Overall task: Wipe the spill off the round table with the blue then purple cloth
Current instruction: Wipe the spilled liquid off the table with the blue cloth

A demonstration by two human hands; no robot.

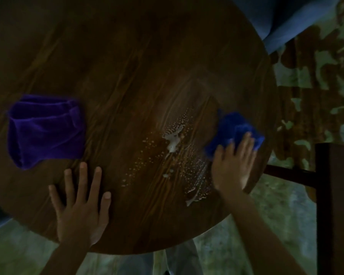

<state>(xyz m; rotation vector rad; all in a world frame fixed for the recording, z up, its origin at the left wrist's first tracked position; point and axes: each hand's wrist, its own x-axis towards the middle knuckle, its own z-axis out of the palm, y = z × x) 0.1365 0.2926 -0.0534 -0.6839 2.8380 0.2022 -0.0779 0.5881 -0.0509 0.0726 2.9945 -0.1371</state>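
The blue cloth (232,130) lay bunched near the right edge of the round bench (127,76), just beside the spill (173,141). It looked soft, light and fluffy, so it would probably fold and slide easily under a flat palm; pressing it from above seemed a better hold than pinching it. The right hand (232,167) rested on its near part with the fingers spread flat, pressing down and not closed around it.

The spill was a small white puddle in the middle of the near half, with many fine drops around it and a second white smear (191,201) closer to the bench edge. Some thin streaks ran through the drops, so the wiping seemed only started.

The purple cloth (46,130) lay well apart on the left side, loosely folded, thick and velvety, and no hand touched it. I judged that it waited for the second pass.

The left hand (79,207) lay open and flat on the bare wood near the front edge, holding nothing. The bench top was dark brown wood with a clear grain, smooth and probably slippery where wet.
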